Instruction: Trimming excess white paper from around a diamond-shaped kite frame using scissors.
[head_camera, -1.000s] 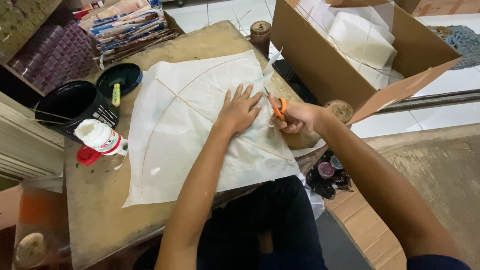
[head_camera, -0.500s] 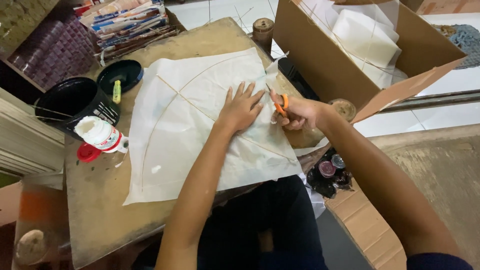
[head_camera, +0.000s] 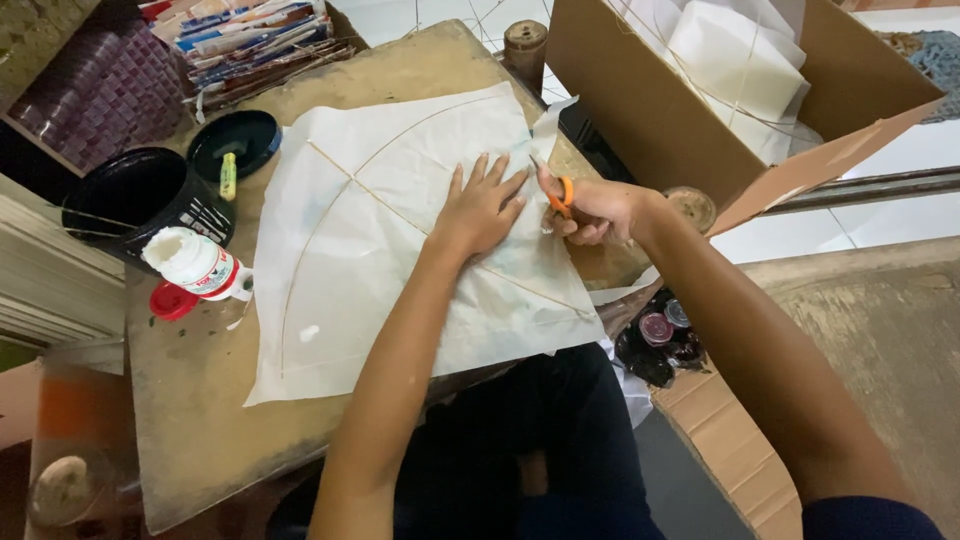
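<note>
A white paper kite (head_camera: 380, 250) with thin stick spars lies flat on a worn wooden table (head_camera: 200, 400). My left hand (head_camera: 480, 205) presses palm down on the paper near its right edge, fingers spread. Just to its right, my right hand (head_camera: 595, 210) grips orange-handled scissors (head_camera: 555, 185), whose blades point up along the paper's right edge. A loose strip of paper (head_camera: 553, 112) curls up above the blades.
A white glue bottle (head_camera: 195, 265) with its red cap (head_camera: 172, 300) beside it stands at the table's left, near a black tub (head_camera: 140, 195) and black lid (head_camera: 235, 140). An open cardboard box (head_camera: 650, 110) holding white kites sits at the right. Thread spools (head_camera: 525, 40) stand behind.
The right hand and scissors have crept slightly farther up the paper's right edge. The left hand stays pressed in the same place.
</note>
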